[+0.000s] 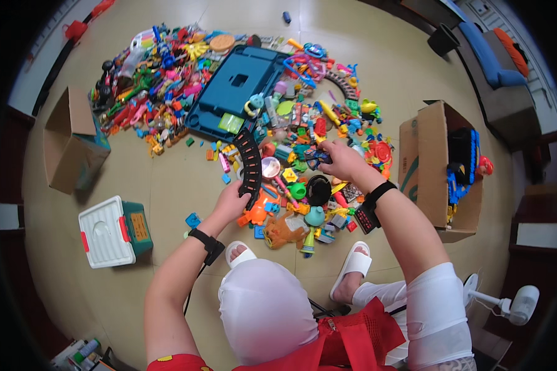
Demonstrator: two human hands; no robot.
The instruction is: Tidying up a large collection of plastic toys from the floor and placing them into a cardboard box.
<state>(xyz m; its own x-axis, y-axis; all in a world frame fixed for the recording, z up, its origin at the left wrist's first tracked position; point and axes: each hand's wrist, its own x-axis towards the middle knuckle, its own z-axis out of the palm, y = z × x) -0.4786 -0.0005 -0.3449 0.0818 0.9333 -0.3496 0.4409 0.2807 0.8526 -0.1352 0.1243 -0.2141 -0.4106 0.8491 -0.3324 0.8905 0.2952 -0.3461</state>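
Note:
My left hand (231,201) grips the near end of a curved black toy track piece (250,164), which stands up over the toys. My right hand (341,160) reaches into the pile with its fingertips on a dark blue toy (314,157); whether it is gripped cannot be told. Around the hands lie small plastic toys, among them a round black part (319,190), a green toy teapot (298,190) and a brown plush toy (281,230). Another curved track piece (342,86) lies at the pile's far right. A teal plastic lid or tray (234,88) rests across the heap.
An open cardboard box (427,157) holding blue toys stands at the right. Another cardboard box (69,148) is at the left, above a green storage bin with a white lid (106,232). A second toy heap (167,83) spreads at upper left. A white fan-like device (522,303) is at lower right.

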